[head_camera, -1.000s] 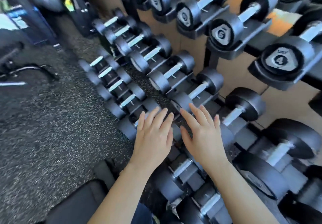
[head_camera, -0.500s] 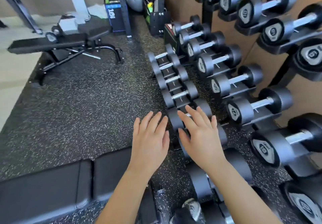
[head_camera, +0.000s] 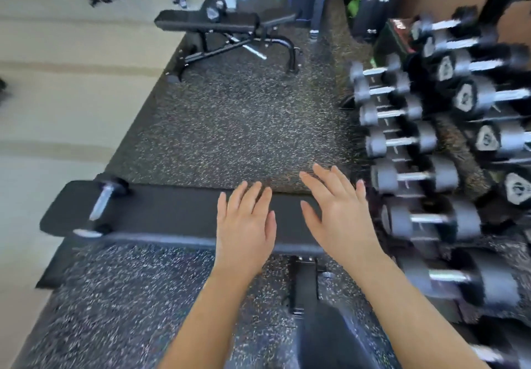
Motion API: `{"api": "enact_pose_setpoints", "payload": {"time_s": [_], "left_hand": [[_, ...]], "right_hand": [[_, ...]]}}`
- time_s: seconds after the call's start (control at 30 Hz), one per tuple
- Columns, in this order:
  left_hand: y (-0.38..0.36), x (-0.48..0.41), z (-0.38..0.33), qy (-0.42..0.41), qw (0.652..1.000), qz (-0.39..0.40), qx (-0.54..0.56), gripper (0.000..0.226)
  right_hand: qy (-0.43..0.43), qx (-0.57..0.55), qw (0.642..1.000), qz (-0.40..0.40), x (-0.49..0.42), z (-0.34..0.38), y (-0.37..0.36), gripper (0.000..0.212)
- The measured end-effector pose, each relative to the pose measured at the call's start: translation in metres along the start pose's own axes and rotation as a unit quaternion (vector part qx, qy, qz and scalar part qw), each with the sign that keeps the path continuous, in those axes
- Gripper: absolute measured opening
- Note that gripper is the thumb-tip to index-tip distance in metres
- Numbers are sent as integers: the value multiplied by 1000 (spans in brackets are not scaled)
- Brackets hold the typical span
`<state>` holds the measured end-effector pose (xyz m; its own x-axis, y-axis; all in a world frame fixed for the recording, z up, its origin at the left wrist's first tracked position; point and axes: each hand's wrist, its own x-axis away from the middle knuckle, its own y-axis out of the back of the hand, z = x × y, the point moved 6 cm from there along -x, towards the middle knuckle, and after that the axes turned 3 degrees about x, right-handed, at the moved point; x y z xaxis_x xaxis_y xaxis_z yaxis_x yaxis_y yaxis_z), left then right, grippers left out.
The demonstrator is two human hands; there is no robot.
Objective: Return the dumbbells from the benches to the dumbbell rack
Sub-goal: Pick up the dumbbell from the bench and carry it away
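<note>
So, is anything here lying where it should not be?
Yes. One dumbbell lies across the left end of the near bench, away from the dumbbell rack on the right, where the others sit.

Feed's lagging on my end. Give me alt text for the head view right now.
The left hand and right hand hover open and empty above a black bench, where one dumbbell lies at its left end. Blurred racked dumbbells line the right edge; a second bench stands farther back.
</note>
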<state>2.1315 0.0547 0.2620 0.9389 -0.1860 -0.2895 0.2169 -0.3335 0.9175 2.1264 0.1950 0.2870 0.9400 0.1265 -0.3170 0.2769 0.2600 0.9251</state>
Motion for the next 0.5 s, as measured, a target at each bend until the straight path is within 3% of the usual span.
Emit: {"api": "enact_pose_setpoints", "payload": {"time_s": [0.5], "left_hand": [[56, -35, 258, 224, 969, -78, -75, 43]], "right_hand": [[243, -98, 963, 68, -172, 241, -127, 44]]}}
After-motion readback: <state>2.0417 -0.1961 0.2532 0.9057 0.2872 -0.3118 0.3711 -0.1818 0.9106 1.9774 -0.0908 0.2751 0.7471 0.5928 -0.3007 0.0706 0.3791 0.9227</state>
